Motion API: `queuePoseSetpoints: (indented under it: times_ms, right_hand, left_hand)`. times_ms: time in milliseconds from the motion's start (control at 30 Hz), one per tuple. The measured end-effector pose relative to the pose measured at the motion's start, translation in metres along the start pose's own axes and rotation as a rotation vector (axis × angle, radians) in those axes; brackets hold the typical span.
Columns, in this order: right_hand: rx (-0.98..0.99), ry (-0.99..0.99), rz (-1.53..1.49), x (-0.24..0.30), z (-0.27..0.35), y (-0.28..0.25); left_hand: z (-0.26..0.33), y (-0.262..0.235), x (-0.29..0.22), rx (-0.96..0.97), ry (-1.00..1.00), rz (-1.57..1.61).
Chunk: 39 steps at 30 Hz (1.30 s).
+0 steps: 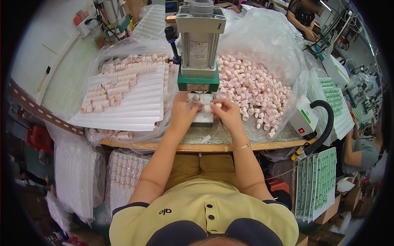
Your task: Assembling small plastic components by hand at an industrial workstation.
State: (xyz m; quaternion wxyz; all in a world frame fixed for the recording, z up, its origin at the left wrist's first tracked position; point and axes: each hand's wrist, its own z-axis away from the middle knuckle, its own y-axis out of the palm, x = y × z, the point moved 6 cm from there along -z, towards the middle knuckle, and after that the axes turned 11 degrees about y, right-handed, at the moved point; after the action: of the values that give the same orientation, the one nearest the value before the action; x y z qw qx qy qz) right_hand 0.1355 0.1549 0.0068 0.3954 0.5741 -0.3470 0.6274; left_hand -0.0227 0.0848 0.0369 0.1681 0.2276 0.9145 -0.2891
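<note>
In front of me stands a bench press with a silver cylinder (198, 49) and a green block (198, 83) over a metal base (202, 119). A small pink cap (196, 99) sits upright on the base, under the press head. My left hand (183, 111) is closed about the left side of this cap, thumb and fingers against it; part of the grip is hidden. To the right of the base, my right hand (230, 113) pinches a small whitish piece (218, 105) between thumb and fingers.
A heap of pink caps with pale rounded tips (254, 88) lies in clear plastic at right. Rows of pink caps (117, 90) rest on a white ridged tray (135, 108) at left. A white box with a black hose (303, 117) stands right. Other people work beyond.
</note>
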Motion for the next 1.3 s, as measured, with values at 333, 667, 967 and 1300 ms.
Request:
queuePoseSetpoints:
  times_ms: [333, 667, 967, 1300]
  right_hand:
    - [-0.163, -0.297, 0.876, 0.013, -0.049, 0.059]
    - [-0.250, -0.358, 0.414, 0.019, 0.063, 0.018]
    - [0.086, 0.125, 0.407, -0.038, 0.131, -0.012]
    - [0.223, 0.303, 1.196, -0.182, 0.097, 0.066]
  left_hand:
    - [0.067, -0.030, 0.030, -0.195, -0.730, 1.445]
    - [0.083, -0.010, -0.038, 0.017, -0.930, 1.956]
    - [0.082, 0.009, -0.075, 0.284, -0.914, 1.499]
    - [0.093, -0.003, -0.078, 0.315, -0.909, 1.478]
